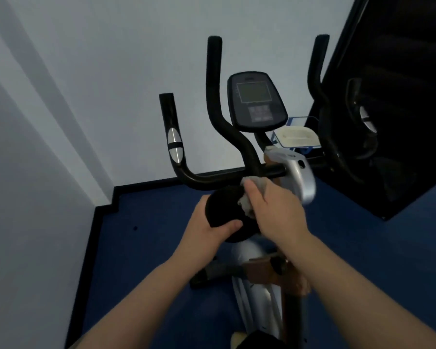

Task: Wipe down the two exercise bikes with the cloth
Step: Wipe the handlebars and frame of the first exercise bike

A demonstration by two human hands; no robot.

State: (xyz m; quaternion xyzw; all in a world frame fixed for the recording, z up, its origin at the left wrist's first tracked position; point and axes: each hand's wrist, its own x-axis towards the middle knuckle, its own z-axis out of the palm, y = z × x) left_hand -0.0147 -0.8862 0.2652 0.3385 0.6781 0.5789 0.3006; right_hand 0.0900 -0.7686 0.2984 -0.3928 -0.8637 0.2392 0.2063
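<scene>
The right hand [275, 207] curls over a crumpled, pale grey cloth [247, 204], soft and rumpled in texture, bunched under the knuckles and poking out at the fingertips; the cloth presses against the rounded black object [222, 210] in front of the person, matte and padded-looking, just below the handlebar junction; whether this is the saddle or some other padded part cannot be told. The left hand [212, 227] grips that same black object from about eight o'clock, thumb laid across its lower edge, fingers wrapped out of sight behind it; so the cloth sits at roughly two o'clock from the left hand and directly beneath the right.

Outward from the hands, the exercise bike [252, 250] shows a smooth silver frame with a glossy sheen, running down toward six o'clock; its black handlebars [219, 117] are tubular and curved, foam-like and dull, rising toward twelve o'clock, with one shorter bar at ten o'clock bearing oval polished metal sensor plates [174, 146]; the console [257, 102] is a rounded dark plastic panel with a square grey screen, at about one o'clock from the hands. A shallow cream tray [297, 138] sits at two o'clock beyond the console; the floor [141, 248] is deep blue and flat, meeting pale walls [86, 84] along a black skirting strip.
</scene>
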